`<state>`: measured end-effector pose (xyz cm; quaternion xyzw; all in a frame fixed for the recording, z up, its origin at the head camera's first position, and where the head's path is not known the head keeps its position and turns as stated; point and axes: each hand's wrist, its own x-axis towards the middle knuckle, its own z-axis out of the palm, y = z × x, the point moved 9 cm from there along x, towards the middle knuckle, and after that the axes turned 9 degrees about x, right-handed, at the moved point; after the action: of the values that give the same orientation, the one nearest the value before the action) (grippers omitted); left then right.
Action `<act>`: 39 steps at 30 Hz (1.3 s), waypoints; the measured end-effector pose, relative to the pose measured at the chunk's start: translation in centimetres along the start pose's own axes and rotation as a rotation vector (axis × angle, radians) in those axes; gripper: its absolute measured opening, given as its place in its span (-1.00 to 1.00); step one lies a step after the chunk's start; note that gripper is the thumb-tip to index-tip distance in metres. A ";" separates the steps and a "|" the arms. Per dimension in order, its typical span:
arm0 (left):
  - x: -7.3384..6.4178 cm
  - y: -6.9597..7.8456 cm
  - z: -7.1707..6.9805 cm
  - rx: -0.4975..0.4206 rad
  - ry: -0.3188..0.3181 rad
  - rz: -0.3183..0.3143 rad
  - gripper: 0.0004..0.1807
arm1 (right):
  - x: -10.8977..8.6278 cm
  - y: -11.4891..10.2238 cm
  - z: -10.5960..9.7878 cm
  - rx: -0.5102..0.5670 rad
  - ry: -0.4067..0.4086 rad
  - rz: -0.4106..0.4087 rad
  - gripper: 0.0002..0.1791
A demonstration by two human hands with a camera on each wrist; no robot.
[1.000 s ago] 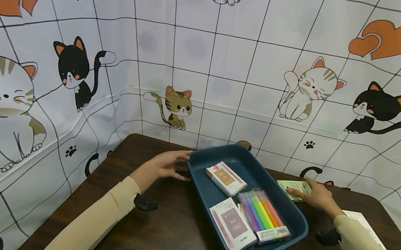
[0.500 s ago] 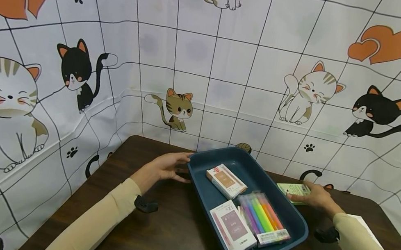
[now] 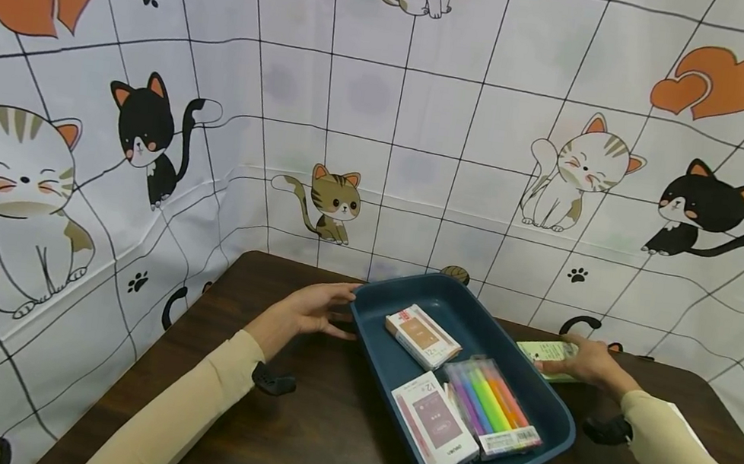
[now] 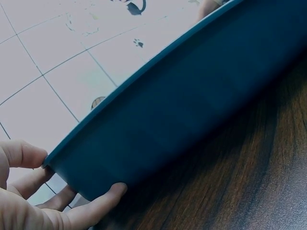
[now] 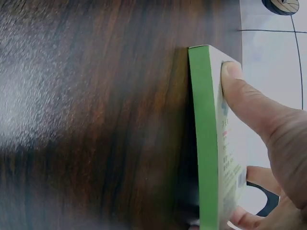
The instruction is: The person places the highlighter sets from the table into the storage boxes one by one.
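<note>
A dark blue plastic bin (image 3: 371,328) stands slantwise on the table in the head view. My left hand (image 3: 315,308) holds its far left corner. In the left wrist view the thumb presses the long side wall (image 4: 163,110) low down, and the fingers wrap round the corner. Just past the bin's right side, my right hand (image 3: 594,364) grips a flat light-green box (image 3: 548,350). Its thumb lies on the printed face in the right wrist view, with fingertips along the far edge; a plain green side (image 5: 206,129) faces the camera, close over the table.
Inside the bin lie an orange-and-white box (image 3: 422,336), a mauve-and-white box (image 3: 436,423) and a clear pack of coloured pens (image 3: 491,399). Part of a white flat thing (image 3: 684,421) shows behind the right sleeve. A cat-print curtain (image 3: 420,176) hangs along the brown table's (image 3: 296,415) far edge.
The right forearm has shifted slightly and covers more of the white flat thing. Both hands keep nearly the same places at the bin and the green box; the head view has moved a little.
</note>
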<state>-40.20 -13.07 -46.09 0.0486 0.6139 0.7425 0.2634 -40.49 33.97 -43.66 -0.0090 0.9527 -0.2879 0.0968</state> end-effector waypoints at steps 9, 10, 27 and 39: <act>0.1 -0.2 0.0 -0.007 -0.002 -0.006 -0.45 | -0.3 0.0 -0.5 0.036 0.049 -0.011 0.27; 0.1 -0.2 0.0 -0.007 -0.003 -0.006 -0.45 | -0.3 0.1 -0.5 0.036 0.053 -0.012 0.28; 0.1 -0.4 -0.2 0.002 0.003 -0.008 -0.46 | -1.5 -0.1 -1.5 0.098 0.004 -0.016 0.13; 0.2 -0.2 -0.2 -0.002 0.012 0.004 -0.47 | -2.3 -0.7 -2.5 0.135 0.018 -0.008 0.01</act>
<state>-40.39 -13.11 -46.34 0.0450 0.6148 0.7439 0.2582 -38.77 34.90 -40.78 -0.0035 0.9319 -0.3521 0.0873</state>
